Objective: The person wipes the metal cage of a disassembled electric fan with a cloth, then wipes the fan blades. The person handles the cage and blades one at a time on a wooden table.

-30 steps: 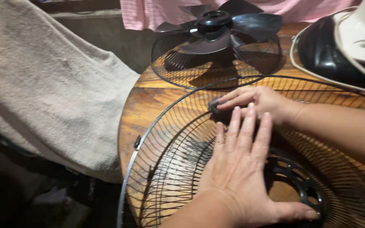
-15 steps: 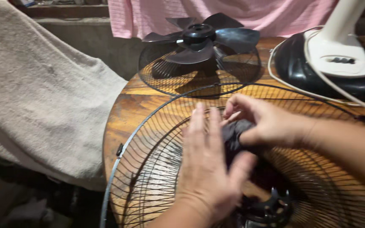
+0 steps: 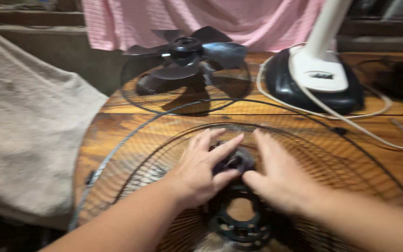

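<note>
I see a round wooden table (image 3: 117,126) bearing a wire fan grille (image 3: 332,172), domed and thin-ribbed, which could skid on the varnish if pressed unevenly. At its centre my left hand (image 3: 201,172) and right hand (image 3: 281,179) meet, fingers loosely spread, pinching a small dark cloth (image 3: 234,161); the soft wad may snag on ribs. Behind lies a glossy plastic blade (image 3: 187,51).

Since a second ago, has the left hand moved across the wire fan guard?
Yes. The left hand has moved off the black centre ring of the wire fan guard, up toward its far rim, onto a small dark object beside the right hand.
</note>
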